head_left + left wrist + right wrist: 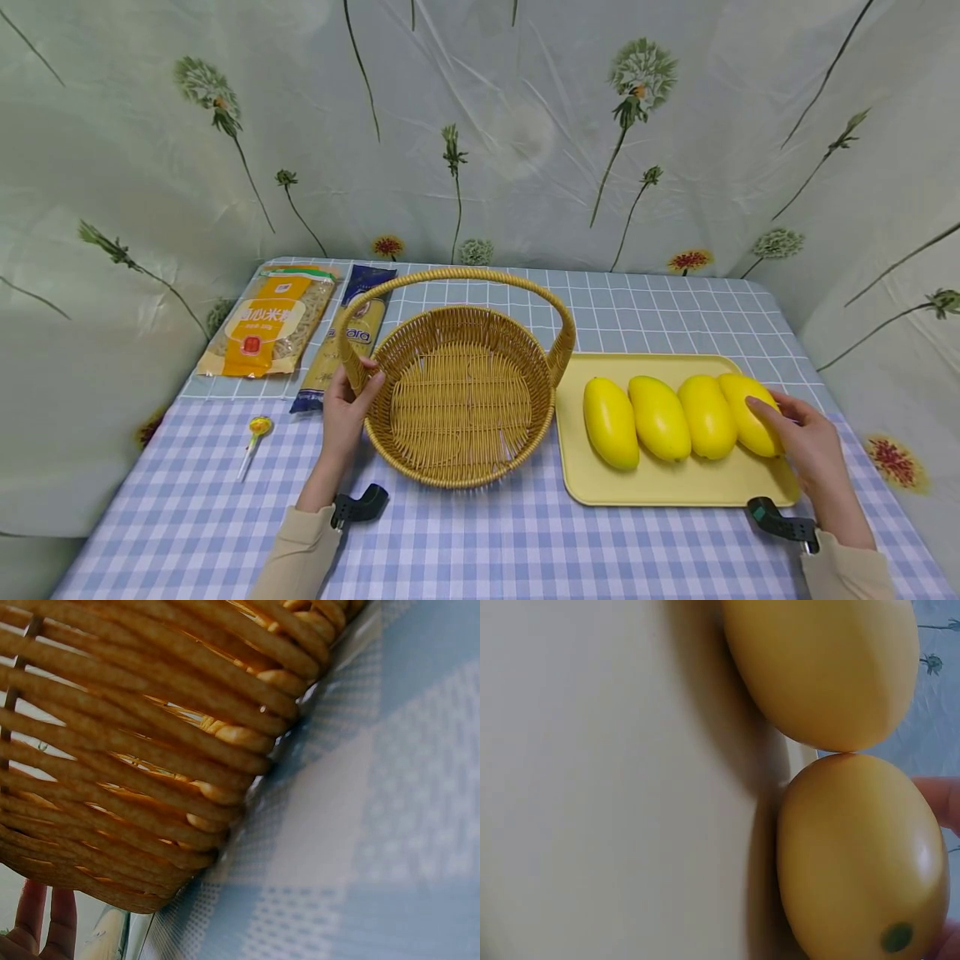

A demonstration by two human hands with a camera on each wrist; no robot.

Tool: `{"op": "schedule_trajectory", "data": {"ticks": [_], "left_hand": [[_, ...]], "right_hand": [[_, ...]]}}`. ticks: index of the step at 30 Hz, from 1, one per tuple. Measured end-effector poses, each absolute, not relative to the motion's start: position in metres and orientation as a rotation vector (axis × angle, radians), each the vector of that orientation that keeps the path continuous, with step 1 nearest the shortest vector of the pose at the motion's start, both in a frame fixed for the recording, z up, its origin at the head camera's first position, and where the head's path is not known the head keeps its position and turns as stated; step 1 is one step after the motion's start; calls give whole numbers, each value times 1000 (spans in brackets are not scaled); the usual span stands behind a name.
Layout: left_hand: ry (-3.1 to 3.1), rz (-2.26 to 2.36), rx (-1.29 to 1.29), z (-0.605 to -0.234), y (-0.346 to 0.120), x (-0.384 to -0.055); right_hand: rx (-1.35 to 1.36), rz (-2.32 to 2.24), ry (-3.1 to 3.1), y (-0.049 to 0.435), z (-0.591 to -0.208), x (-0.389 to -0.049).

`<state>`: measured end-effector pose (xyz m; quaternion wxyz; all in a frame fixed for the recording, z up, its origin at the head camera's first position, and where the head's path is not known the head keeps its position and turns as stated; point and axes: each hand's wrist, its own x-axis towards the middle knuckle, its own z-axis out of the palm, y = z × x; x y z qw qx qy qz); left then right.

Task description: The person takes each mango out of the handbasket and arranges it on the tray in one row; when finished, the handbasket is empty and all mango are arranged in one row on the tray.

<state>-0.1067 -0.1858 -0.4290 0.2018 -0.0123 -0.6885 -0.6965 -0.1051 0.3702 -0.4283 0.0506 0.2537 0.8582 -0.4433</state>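
Note:
A round woven basket (pixel 468 408) with a tall arched handle stands in the middle of the table, with only its woven bottom showing inside. My left hand (pixel 348 412) grips the basket at its left side, where the handle meets the rim. In the left wrist view the basket's woven side (pixel 135 750) rises close to the cloth, and fingers (pixel 60 922) show at the lower left. Several yellow mangoes lie in a row on a yellow tray (pixel 675 492). My right hand (pixel 810 437) holds the rightmost mango (pixel 750 414), thumb on top; its green-spotted end (pixel 862 855) faces the right wrist camera.
Left of the basket lie an orange-labelled clear bag (pixel 266 325) and a blue-ended pasta packet (pixel 348 333), partly behind the handle. A lollipop (pixel 258 429) lies nearer the front left. A flower-printed curtain (pixel 525 150) closes off the back and sides of the checked tablecloth (pixel 525 550).

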Motion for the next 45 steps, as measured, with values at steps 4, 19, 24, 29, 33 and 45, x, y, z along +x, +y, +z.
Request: {"op": "schedule_trajectory", "data": {"ticks": [4,19,24,29,33,45], "left_hand": [[-1913,-1949,-39,-429,-186,-107],[-1926,-1943,-19,-428,-185,-107],[-1925,-1955,-7,-436,-188,-110],[-1916,-1961,-16,-449,-193,-115],[-1912,-1951,-34,-451,-193,-116],[-1898,-1941,-54,-456,-195,-118]], "right_hand": [[797,-1349,2594,370,-429,-107],[711,-1350,2619,372,-433,-104],[689,-1335,2637,371,-432,-103],[682,-1329,2663,372,-432,-101],[702,-1338,2672,372,-432,-100],[890,-1305,2758,370,-426,-93]]}}
